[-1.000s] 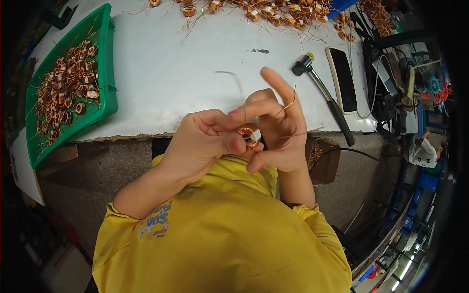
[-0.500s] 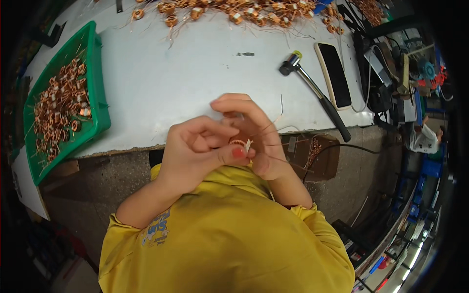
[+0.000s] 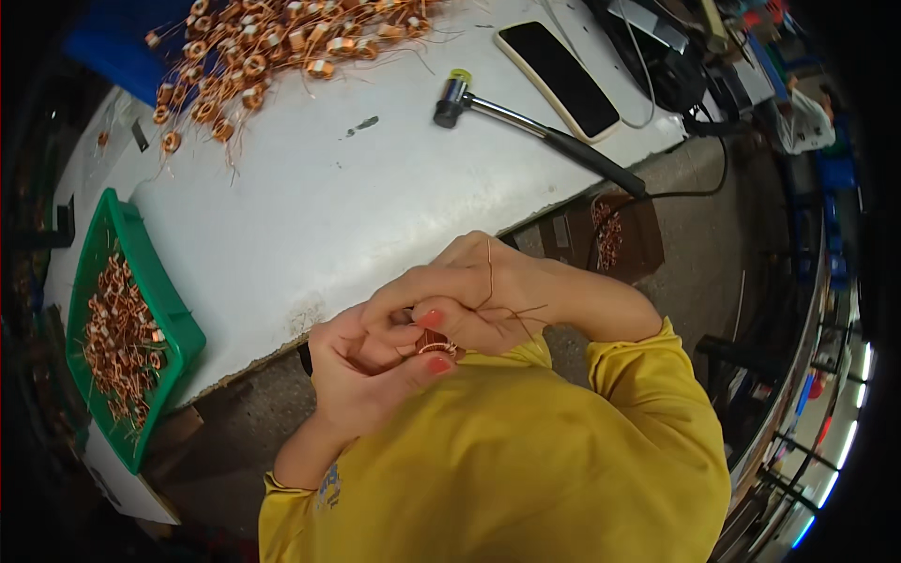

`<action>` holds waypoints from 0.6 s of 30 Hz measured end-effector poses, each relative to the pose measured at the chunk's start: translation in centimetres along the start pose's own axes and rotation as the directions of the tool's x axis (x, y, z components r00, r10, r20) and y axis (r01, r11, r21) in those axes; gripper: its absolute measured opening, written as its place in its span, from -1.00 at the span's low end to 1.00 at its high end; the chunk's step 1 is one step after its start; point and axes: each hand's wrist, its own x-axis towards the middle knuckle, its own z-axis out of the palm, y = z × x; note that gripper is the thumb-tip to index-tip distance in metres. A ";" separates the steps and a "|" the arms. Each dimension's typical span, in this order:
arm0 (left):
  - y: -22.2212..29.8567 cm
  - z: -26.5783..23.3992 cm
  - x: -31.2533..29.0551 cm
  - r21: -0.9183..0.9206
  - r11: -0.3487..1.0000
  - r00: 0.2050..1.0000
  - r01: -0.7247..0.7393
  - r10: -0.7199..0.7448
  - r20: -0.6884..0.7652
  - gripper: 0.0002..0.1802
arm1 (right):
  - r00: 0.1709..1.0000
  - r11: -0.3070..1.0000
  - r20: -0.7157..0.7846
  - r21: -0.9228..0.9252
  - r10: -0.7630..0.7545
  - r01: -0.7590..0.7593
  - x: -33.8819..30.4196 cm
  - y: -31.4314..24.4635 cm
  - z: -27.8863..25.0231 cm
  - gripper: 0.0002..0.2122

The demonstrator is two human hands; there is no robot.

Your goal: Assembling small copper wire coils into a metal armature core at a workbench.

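Close to my body, beyond the table's near edge, my left hand (image 3: 355,368) pinches a small copper-wound ring coil (image 3: 435,347) between thumb and fingers. My right hand (image 3: 469,286) is closed over the same coil from the other side, its thumb pressed near the top of the ring. Loose copper wire ends (image 3: 514,313) stick out past the right hand, and one wire stands up across its back. Fingers hide much of the coil.
A green tray (image 3: 158,272) of wound coils stands at the left. More coils (image 3: 282,38) lie heaped at the back. A hammer (image 3: 574,150) and a phone (image 3: 559,80) rest on the white table (image 3: 272,216). Below the right edge sits a brown box (image 3: 643,239).
The view has turned and shifted. My right hand has folded inward over the coil, its fingers now close against the left hand's; before, they were raised and spread around the wires.
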 end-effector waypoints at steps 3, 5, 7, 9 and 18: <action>0.1 0.2 0.0 -0.118 0.991 0.997 0.066 -0.069 -0.018 -0.72 | 0.990 0.982 0.027 0.126 0.140 -0.142 0.1 -1.4 -1.1 -0.86; 0.1 -0.2 -0.4 -0.160 0.985 0.997 0.068 -0.074 -0.029 -0.71 | 0.996 0.995 -0.010 -0.042 0.088 -0.088 0.0 -1.9 -2.3 -0.88; -0.2 -1.4 -1.3 -0.261 0.964 0.995 0.059 -0.077 -0.059 -0.70 | 0.985 0.974 -0.163 -0.225 -0.054 0.016 -0.7 -0.9 -4.7 -0.86; -0.8 -4.2 -1.8 -0.376 0.926 0.997 0.039 -0.063 -0.052 -0.68 | 0.604 0.979 -0.789 0.192 0.113 0.068 -1.4 -3.2 -11.1 -0.76; 1.7 -4.2 -1.4 -0.344 0.925 0.948 0.162 -0.048 0.316 -0.70 | 0.898 0.735 -0.435 -0.631 -0.070 -0.249 6.8 -3.5 -11.3 -0.68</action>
